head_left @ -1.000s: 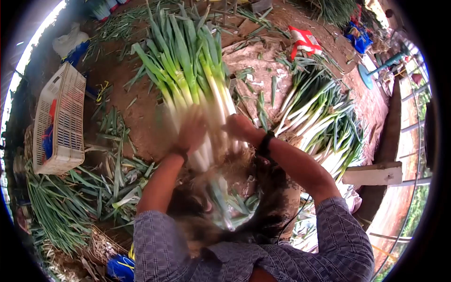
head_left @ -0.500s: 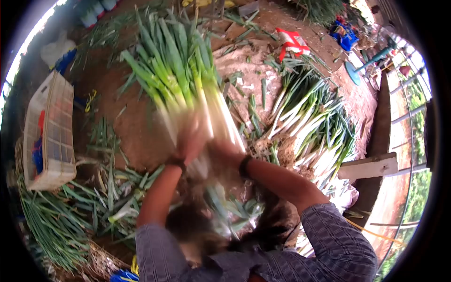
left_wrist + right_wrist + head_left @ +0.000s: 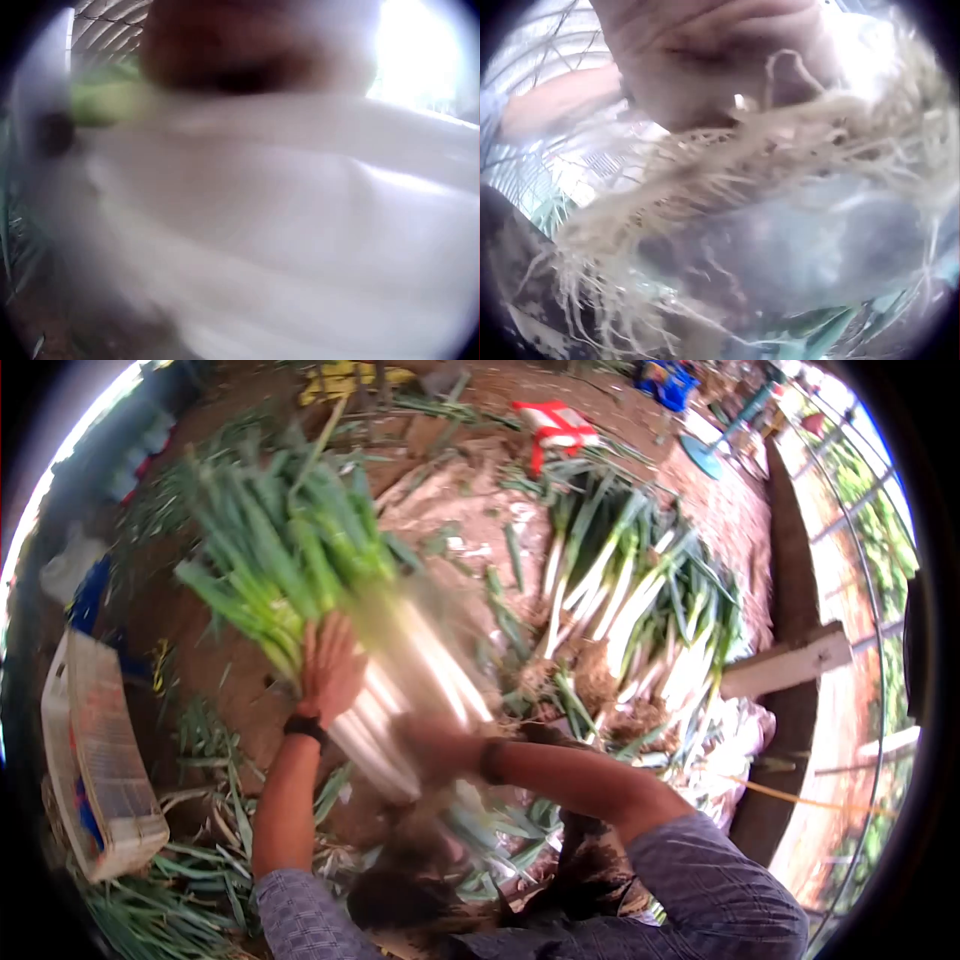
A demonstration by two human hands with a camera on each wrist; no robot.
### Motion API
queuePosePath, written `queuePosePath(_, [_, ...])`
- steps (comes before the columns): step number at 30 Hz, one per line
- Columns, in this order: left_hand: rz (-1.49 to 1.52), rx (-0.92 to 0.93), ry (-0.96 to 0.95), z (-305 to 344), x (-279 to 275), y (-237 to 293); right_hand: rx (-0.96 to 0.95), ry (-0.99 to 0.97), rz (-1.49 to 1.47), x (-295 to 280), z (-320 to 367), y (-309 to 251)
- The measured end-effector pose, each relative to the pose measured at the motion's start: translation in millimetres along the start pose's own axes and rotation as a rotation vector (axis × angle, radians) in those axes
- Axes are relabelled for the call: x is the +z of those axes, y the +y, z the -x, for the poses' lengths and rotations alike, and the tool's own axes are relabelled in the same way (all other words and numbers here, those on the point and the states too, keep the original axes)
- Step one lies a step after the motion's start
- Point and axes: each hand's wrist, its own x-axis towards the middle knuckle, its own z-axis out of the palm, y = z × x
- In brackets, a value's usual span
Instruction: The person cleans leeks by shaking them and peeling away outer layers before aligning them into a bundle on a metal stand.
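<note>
Head view shows your left grip (image 3: 330, 665) pressing flat, fingers straight, on the big bundle of green-and-white leeks (image 3: 345, 595), held slanted above the brown soil floor (image 3: 225, 690). Your right grip (image 3: 432, 745) is at the root end, too blurred to tell its closure. You seem to be evening the bundle; the next move calls for firm support under the roots.

No writing, label, brand or number can be read in any of the views. The red and white bag (image 3: 555, 422), lying well beyond the left hand (image 3: 330, 665), shows only blurred stripes and no letters. The white plastic crate (image 3: 100, 780), off to the left of that hand, shows no legible mark. Both wrist views are too close and too blurred to show any sign.
</note>
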Motion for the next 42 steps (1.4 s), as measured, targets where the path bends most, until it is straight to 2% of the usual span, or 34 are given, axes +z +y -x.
queuePosePath(1, [-0.025,0.015,-0.053,0.6,2.2,1.5,-0.029,-0.042,0.005,-11.4,4.3,-4.7])
queuePosePath(3, [-0.052,0.014,-0.076,-12.8,6.0,6.5,-0.118,-0.046,0.167,23.1,-21.7,20.3])
queuePosePath(5, [-0.09,-0.002,-0.053,-14.8,6.5,26.0,-0.02,-0.121,-0.142,-11.9,7.0,17.0])
queuePosePath(7, [-0.105,-0.006,-0.017,-2.5,-0.6,47.7,-0.157,0.067,-0.299,-66.2,52.3,0.4])
queuePosePath(10, [0.009,0.035,-0.033,11.8,-5.7,79.6,0.035,0.284,-0.229,-157.3,126.0,27.0])
queuePosePath(11, [0.018,0.034,-0.061,10.7,-7.0,82.3,0.142,0.388,-0.335,-167.5,147.4,53.3])
queuePosePath(12, [0.022,0.029,-0.094,9.6,-11.3,83.2,0.373,0.396,-0.425,-183.1,176.0,73.2])
queuePosePath(14, [0.029,0.013,-0.155,3.9,-17.6,87.9,0.582,0.652,-0.5,-166.3,221.5,150.4])
queuePosePath(15, [0.03,0.011,-0.167,3.5,-19.3,89.6,0.752,0.522,-0.337,-129.7,231.6,242.3])
queuePosePath(16, [0.033,0.014,-0.176,-0.2,-19.6,90.5,0.991,0.659,-0.576,-110.2,254.9,285.9])
queuePosePath(17, [0.044,0.003,-0.209,-1.5,-20.1,90.7,1.044,0.726,-0.488,-71.7,275.3,352.4])
queuePosePath(18, [0.011,0.019,-0.204,-2.1,-17.2,89.9,1.099,0.521,-0.164,-44.0,292.2,406.8])
queuePosePath(19, [0.019,0.012,-0.219,-3.8,-17.9,90.9,1.257,0.637,-0.398,-65.0,306.7,384.4])
queuePosePath(20, [0.025,0.005,-0.235,-7.0,-18.9,92.9,1.325,0.758,-0.448,-55.6,306.1,405.3])
queuePosePath(22, [0.004,0.009,-0.27,-10.5,-19.6,94.4,1.343,0.794,-0.505,-64.0,285.8,415.3])
queuePosePath(23, [-0.003,0.001,-0.302,-13.0,-21.9,95.9,1.34,0.752,-0.579,-71.7,273.7,420.6])
queuePosePath(24, [-0.01,-0.005,-0.333,-16.0,-23.2,97.3,1.334,0.816,-0.6,-67.6,258.4,431.6])
queuePosePath(26, [-0.02,0.013,-0.346,-18.8,-23.9,98.5,1.4,0.837,-0.519,-60.9,225.8,451.3])
queuePosePath(28, [-0.014,0.034,-0.338,-20.8,-22.5,97.8,1.52,0.802,-0.497,-50.6,200.1,457.4])
queuePosePath(29, [-0.021,0.032,-0.333,-20.7,-19.2,96.4,1.592,0.71,-0.584,-53.1,191.1,452.5])
queuePosePath(32, [-0.024,0.026,-0.319,-19.3,-11.6,94.7,1.735,0.721,-0.4,-41.3,171.1,452.7])
queuePosePath(34, [-0.007,0.028,-0.319,-20.1,-12.5,93.3,1.667,0.741,-0.382,-40.1,178.5,456.3])
queuePosePath(36, [-0.011,0.016,-0.335,-19.7,-13.1,93.3,1.485,0.794,-0.572,-49.5,210.9,461.9])
queuePosePath(37, [-0.013,0.011,-0.335,-18.9,-14.0,94.9,1.374,0.896,-0.619,-57.0,231.6,450.9])
queuePosePath(38, [-0.022,0.004,-0.331,-18.8,-15.1,95.0,1.304,0.896,-0.778,-53.9,250.1,463.0])
queuePosePath(40, [-0.004,0.008,-0.325,-20.5,-17.4,96.6,1.264,0.9,-0.827,-53.5,278.0,475.5])
queuePosePath(41, [0.0,0.012,-0.328,-19.8,-19.8,97.6,1.216,1.024,-0.83,-52.5,286.8,474.7])
queuePosePath(42, [-0.003,0.014,-0.322,-20.1,-20.3,97.7,1.362,0.902,-0.857,-59.4,294.2,480.1])
